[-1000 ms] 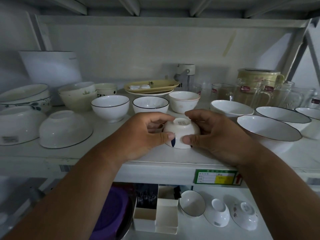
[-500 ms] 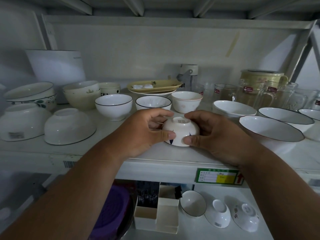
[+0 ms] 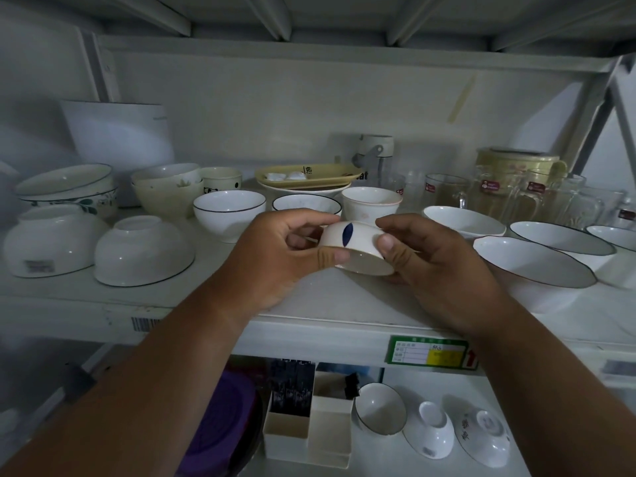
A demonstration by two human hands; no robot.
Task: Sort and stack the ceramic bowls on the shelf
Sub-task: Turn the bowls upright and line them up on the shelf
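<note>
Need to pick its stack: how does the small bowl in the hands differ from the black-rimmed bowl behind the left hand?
The small bowl is tipped on its side, held by both hands; the black-rimmed bowl stands upright on the shelf. The small bowl has a blue mark; the black-rimmed bowl is plain and looks larger. Both are white.

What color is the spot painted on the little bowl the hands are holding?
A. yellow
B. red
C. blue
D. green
C. The little bowl, held between the left hand and the right hand, has a dark blue oval mark on its white side.
</note>
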